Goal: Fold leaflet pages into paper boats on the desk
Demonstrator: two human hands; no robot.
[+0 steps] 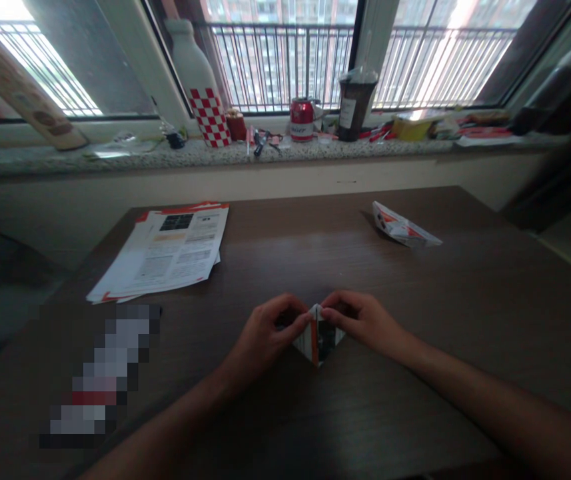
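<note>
Between my two hands is a small folded paper, diamond-shaped, with printed white, orange and dark areas and a seam down its middle. My left hand pinches its upper left edge between thumb and fingers. On the other side, my right hand pinches the upper right edge near the top corner. Both hands are low over the brown table, and the paper's lower corner points toward me. The fingers hide the paper's side corners.
A stack of printed sheets lies at the back left. Nearer on the left is a pixelated flat object. A folded paper boat-like shape rests at the back right. The windowsill holds a checkered bottle, a red can and a dark drink cup.
</note>
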